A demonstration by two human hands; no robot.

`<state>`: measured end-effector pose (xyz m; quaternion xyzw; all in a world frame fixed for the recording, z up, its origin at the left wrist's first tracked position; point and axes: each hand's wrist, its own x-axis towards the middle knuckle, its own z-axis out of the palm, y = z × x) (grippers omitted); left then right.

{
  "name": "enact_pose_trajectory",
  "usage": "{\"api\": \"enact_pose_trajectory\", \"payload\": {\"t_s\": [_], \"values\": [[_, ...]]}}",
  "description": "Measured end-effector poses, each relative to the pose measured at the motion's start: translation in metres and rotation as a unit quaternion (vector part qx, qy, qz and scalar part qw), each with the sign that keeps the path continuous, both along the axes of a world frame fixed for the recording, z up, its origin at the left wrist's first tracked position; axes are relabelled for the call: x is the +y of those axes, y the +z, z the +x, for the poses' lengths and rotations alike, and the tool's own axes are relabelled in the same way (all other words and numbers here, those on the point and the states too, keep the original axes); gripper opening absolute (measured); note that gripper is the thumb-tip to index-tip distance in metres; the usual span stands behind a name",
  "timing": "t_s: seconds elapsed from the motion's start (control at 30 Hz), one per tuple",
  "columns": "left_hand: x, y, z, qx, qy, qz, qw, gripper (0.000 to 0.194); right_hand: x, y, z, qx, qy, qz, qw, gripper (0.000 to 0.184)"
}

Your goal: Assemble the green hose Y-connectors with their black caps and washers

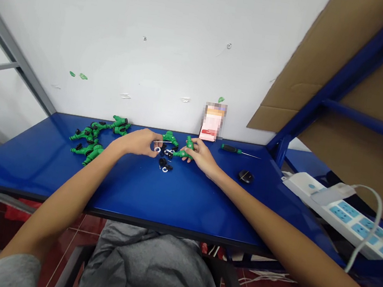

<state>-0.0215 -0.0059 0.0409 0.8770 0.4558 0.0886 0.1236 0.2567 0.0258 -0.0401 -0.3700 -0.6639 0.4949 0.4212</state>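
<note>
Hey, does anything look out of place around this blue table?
Yes: small green flecks sit on the white wall above the blue table, apart from the green plastic fittings on the tabletop, so they look stray.

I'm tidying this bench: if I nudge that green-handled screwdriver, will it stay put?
Probably not. The green-handled screwdriver looks round in section, so a sideways push would likely make it roll. The glossy blue tabletop looks smooth, so it may slide easily too. It should feel stiff, and probably handle-heavy, since the metal shaft is so thin.
</note>
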Motion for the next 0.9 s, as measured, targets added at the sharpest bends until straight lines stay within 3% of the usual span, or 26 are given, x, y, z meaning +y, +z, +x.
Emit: {"api": "enact_pose_trajectory", "payload": {"t_s": [0.33, 0.9], "values": [[0.000, -0.005, 0.008, 0.003, -0.057, 0.131, 0.990, 0.036, -0.002, 0.002, 0.000, 0.001, -0.002, -0.005, 1.000, 0.027], [-0.003, -0.019, 0.021, -0.009, -0.019, 0.139, 0.990, 0.027, 0.002, -0.002, 0.000, -0.002, 0.002, 0.009, 1.000, 0.034]]}}
